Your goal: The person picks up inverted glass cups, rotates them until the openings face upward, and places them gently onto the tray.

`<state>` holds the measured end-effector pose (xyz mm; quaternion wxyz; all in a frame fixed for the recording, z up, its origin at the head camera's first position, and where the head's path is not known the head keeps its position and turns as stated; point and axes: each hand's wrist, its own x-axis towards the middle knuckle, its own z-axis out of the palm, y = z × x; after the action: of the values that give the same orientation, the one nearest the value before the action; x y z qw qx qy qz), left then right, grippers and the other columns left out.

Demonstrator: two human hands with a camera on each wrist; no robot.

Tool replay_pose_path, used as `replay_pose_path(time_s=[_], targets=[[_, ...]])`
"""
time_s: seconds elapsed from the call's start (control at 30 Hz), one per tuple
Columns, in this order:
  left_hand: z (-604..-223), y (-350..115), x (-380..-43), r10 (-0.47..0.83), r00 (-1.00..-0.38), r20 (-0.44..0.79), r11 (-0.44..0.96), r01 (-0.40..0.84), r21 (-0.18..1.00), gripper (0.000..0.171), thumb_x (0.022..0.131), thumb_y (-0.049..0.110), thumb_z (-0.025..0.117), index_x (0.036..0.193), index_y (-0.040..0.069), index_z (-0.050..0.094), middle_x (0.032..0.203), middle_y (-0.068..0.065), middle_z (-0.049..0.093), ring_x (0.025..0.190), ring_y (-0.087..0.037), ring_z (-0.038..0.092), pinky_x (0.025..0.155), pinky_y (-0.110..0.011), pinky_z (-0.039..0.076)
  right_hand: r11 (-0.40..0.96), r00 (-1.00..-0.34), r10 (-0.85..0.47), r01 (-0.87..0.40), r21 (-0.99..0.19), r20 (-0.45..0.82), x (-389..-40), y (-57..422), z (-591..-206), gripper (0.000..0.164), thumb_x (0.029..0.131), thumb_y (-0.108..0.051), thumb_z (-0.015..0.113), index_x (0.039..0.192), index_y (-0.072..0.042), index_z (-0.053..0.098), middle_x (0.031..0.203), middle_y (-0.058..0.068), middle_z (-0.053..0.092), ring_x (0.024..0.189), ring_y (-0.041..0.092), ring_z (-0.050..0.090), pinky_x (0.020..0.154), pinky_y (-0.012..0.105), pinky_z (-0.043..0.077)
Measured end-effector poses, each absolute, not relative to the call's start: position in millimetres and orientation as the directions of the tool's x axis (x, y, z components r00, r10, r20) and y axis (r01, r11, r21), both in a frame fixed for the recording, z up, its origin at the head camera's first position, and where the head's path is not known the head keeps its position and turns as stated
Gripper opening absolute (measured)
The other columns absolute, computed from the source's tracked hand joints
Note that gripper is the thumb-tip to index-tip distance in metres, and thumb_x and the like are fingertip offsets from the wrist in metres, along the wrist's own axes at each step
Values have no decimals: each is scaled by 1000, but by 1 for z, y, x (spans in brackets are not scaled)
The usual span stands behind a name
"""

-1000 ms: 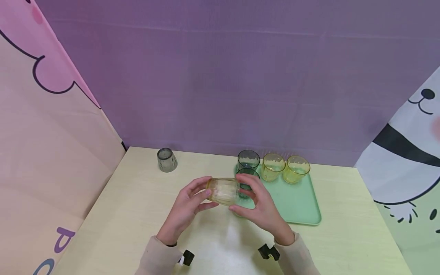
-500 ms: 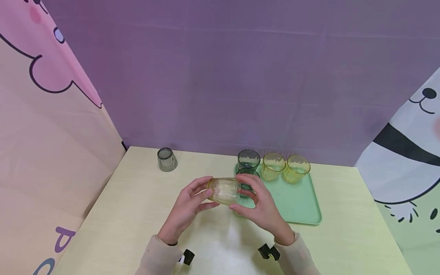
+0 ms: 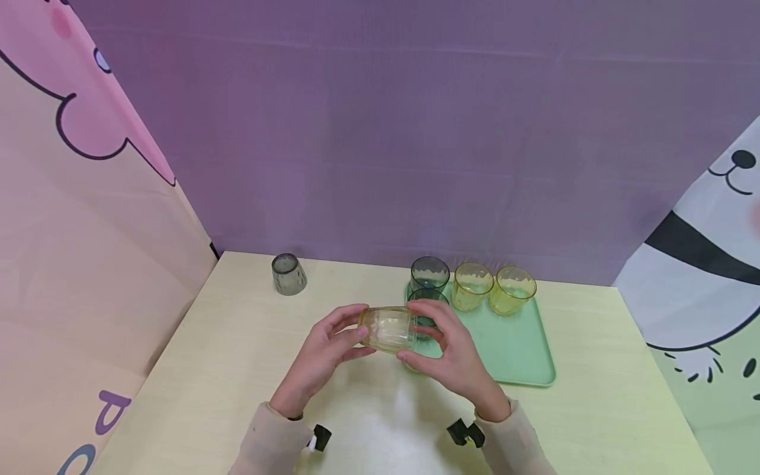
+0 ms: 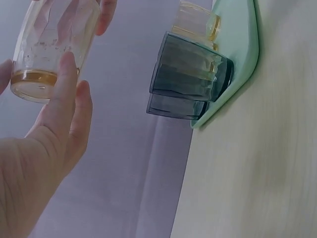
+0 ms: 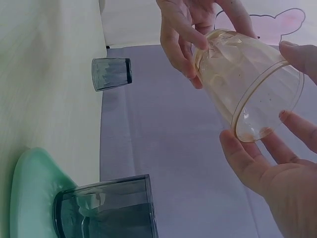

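A yellow-tinted glass tumbler [image 3: 387, 328] lies sideways in the air, held between both hands above the table. My left hand [image 3: 323, 353] grips its thick amber base, with fingertips along the lower wall in the left wrist view. At the rim, my right hand [image 3: 448, 353] spreads thumb and fingers around the mouth, as the right wrist view shows. Behind the right hand, a dark grey-blue tumbler [image 5: 109, 208] stands upright on the green tray [image 3: 516, 359], partly covered by my fingers in the head view.
Another dark tumbler [image 3: 429, 272] and two yellow tumblers, a left one [image 3: 472, 287] and a right one [image 3: 512, 290], stand upright along the tray's back. An upside-down grey tumbler [image 3: 289, 276] sits on the table at the back left. A purple backdrop [image 3: 380, 145] rises behind.
The hands and the held tumbler stay almost still, with only a very slight shift to the right. The tray and other tumblers have not moved.
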<state>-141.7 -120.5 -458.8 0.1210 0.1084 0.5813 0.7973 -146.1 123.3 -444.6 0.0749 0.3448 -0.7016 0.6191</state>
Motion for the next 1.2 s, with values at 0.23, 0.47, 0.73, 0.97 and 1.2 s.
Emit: replay_pose_path(time_s=[0.23, 0.47, 0.73, 0.97, 1.2], targets=[[-457, -127, -142, 327, -944, 45, -242, -38, 970, 50, 97, 12, 67, 141, -1, 47, 139, -23, 48, 115, -31, 62, 89, -52, 55, 73, -753, -384, -602, -795, 535, -146, 125, -442, 70, 69, 20, 82, 131, 13, 52, 133, 25, 48, 118, 45, 50, 87, 55, 54], [-455, -139, -143, 249, -967, 50, -70, 33, 997, 47, 95, 16, 72, 137, 5, 54, 135, -17, 54, 116, -32, 62, 86, -44, 58, 238, -732, -364, -671, -702, 576, -145, 132, -437, 68, 71, 2, 89, 132, 1, 59, 132, 14, 54, 118, 30, 54, 85, 45, 58], [-458, -149, -144, 156, -985, 68, 211, 100, 972, 44, 91, 23, 77, 131, 13, 61, 130, -8, 60, 116, -28, 62, 83, -34, 58, 469, -678, -390, -728, -500, 623, -143, 143, -429, 67, 75, -18, 88, 134, -5, 60, 130, 10, 55, 116, 26, 56, 92, 33, 51], [-458, -156, -145, 158, -985, 76, 361, 129, 924, 44, 91, 31, 76, 131, 17, 61, 129, -4, 62, 117, -29, 62, 90, -42, 55, 571, -646, -432, -736, -363, 629, -140, 155, -425, 67, 71, -16, 88, 130, -2, 61, 127, 15, 55, 116, 31, 53, 97, 36, 47], [-456, -165, -147, 138, -987, 87, 402, 136, 905, 44, 93, 30, 75, 132, 16, 60, 130, -4, 62, 119, -29, 61, 92, -46, 53, 632, -648, -467, -721, -285, 602, -141, 167, -422, 65, 68, -16, 88, 126, -2, 62, 122, 19, 56, 112, 36, 55, 91, 49, 50]])
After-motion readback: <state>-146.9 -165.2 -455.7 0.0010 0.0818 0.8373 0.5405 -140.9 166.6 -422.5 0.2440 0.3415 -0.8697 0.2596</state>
